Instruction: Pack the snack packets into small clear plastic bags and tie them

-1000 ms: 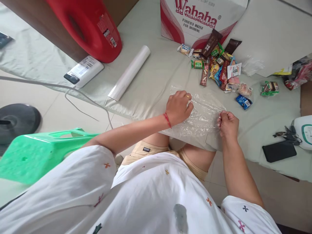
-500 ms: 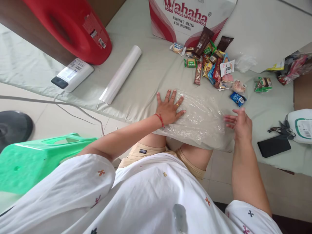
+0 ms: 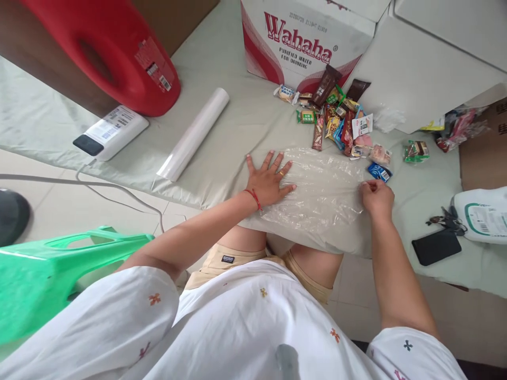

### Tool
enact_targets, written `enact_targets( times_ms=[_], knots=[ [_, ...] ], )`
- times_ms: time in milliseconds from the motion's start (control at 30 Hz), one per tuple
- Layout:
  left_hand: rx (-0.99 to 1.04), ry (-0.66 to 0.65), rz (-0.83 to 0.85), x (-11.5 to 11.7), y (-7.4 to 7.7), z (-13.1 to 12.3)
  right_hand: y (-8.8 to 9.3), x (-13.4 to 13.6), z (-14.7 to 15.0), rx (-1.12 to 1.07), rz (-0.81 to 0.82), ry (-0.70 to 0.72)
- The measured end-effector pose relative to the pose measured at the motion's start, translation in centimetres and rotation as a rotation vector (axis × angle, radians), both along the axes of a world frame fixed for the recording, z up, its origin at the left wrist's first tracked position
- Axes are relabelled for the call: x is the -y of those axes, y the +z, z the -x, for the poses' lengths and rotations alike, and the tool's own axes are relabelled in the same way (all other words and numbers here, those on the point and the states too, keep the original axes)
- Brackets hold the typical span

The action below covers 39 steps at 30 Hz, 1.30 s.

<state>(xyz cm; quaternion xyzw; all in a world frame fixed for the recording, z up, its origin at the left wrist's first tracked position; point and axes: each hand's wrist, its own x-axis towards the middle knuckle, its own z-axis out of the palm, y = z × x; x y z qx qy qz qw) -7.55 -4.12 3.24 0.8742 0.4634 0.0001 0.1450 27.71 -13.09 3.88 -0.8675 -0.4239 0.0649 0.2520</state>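
Pale cloth (image 3: pixel 241 124) underneath, left hand (image 3: pixel 266 182) splayed flat, right hand (image 3: pixel 377 198) pinching plastic film (image 3: pixel 322 187) at its right edge! Overpulling could tear it.

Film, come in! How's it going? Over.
Left hand spread on film. Right hand pinched at its right edge. Film flat, wrinkled. Snacks just beyond.
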Motion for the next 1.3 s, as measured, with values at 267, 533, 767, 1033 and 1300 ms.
enact_targets(
  times_ms=[267, 533, 767, 1033, 1300],
  knots=[
    [-0.012, -0.010, 0.002, 0.1, -0.1, 0.0, 3.7, -8.6, 4.0, 0.382, 0.115, 0.337],
    [-0.022, -0.018, 0.001, 0.1, 0.1, 0.0, 5.1, -15.7, 4.1, 0.549, 0.531, 0.438],
    [-0.034, -0.049, 0.010, 0.0, 0.0, 0.0, 5.6, -13.4, 1.0, 0.258, 0.123, 0.312],
    [-0.004, -0.042, 0.002, 0.1, -0.1, 0.0, 3.8, -7.0, 2.8, -0.314, -0.344, 0.164],
    [0.041, -0.037, -0.016, 0.2, -0.2, 0.0, 3.9, 2.2, 13.7, 0.561, 0.225, 0.638]
  ],
)
